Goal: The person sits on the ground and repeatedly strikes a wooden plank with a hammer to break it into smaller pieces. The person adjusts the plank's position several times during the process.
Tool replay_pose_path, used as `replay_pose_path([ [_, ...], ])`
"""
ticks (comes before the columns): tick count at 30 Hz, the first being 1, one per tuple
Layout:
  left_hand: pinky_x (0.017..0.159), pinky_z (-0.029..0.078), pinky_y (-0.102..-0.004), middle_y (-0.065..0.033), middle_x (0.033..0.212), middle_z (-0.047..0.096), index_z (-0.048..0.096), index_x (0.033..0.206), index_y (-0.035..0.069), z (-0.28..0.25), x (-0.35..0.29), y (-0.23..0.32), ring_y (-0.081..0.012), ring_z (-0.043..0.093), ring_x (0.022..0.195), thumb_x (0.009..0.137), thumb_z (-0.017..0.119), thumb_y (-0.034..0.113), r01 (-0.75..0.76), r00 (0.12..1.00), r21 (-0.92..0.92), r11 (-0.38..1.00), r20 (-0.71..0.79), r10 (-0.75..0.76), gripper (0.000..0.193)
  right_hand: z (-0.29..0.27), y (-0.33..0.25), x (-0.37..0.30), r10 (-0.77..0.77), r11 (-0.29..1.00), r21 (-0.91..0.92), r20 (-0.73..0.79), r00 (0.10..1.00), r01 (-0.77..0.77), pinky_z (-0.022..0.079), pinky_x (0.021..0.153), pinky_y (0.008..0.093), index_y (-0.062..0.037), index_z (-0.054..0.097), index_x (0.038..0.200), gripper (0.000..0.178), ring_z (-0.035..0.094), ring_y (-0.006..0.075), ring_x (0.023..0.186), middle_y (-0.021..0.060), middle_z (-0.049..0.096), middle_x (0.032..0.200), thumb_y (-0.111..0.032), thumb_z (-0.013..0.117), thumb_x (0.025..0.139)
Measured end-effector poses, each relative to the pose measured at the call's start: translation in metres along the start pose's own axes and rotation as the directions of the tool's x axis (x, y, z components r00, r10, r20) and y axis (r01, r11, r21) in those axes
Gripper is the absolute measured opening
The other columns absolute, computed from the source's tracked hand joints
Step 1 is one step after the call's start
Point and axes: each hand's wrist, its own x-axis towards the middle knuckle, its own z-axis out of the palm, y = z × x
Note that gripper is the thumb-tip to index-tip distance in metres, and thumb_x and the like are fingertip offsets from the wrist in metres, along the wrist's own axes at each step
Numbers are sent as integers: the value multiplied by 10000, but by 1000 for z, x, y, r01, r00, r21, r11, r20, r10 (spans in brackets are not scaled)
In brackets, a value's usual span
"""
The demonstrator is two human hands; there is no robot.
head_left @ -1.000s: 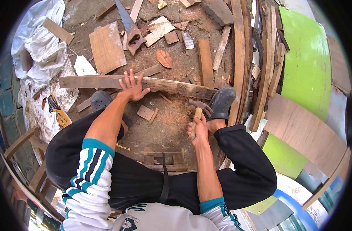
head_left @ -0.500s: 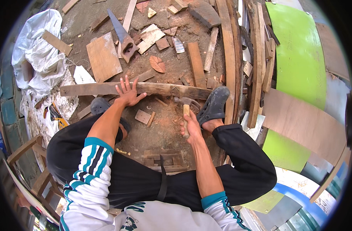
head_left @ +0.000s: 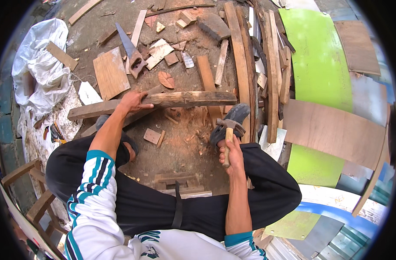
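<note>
A long wooden beam runs crosswise in front of me, rough and darker toward its right half. My left hand is closed over its middle-left part, thumb along the near side. In my right hand is a claw hammer, gripped by its pale wooden handle. The metal head points away from me, over the grey clog on my right foot and a little short of the beam's right end. The hammer does not touch the beam.
A handsaw lies beyond the beam, beside a square board and scattered offcuts. Long planks are stacked at right, next to green sheets. A white sack sits at left. A small wood block lies between my feet.
My left hand has gone from lying spread on the beam to gripping it. The beam's right end has come away from my right foot. My right hand has moved the hammer rightward.
</note>
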Motion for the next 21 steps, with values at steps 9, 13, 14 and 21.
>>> replay_pose_path([
  [9,1041,451,-479,-198,1296,598,592,1357,131,-11,-7,46,-369,568,1211,849,632,680,55,997,136,989,-66,-46,749,19,2,0,-42,997,-65,40,998,44,398,403,269,-236,176,1611,626,473,123,493,37,511,719,-196,455,1052],
  [13,1174,277,-512,-160,1437,466,405,1501,169,30,-32,36,-340,384,1393,725,772,627,118,961,260,958,-273,-44,972,23,8,-2,-6,995,-96,34,999,10,396,408,277,-235,187,1610,617,472,123,493,39,514,713,-199,455,1055],
  [14,1182,260,-516,-152,1432,466,398,1504,164,36,-36,37,-329,373,1400,706,793,607,183,942,296,937,-325,-81,995,22,9,0,-9,996,-93,33,999,12,402,399,282,-230,196,1608,619,478,128,483,44,519,716,-195,470,1054],
  [21,1138,317,-485,-113,1260,550,469,1437,164,26,-13,-16,-296,472,1288,703,772,620,224,962,262,939,-216,-169,916,31,7,5,-11,987,-158,4,1000,12,407,408,270,-240,215,1605,627,488,123,499,35,523,754,-206,493,1044],
])
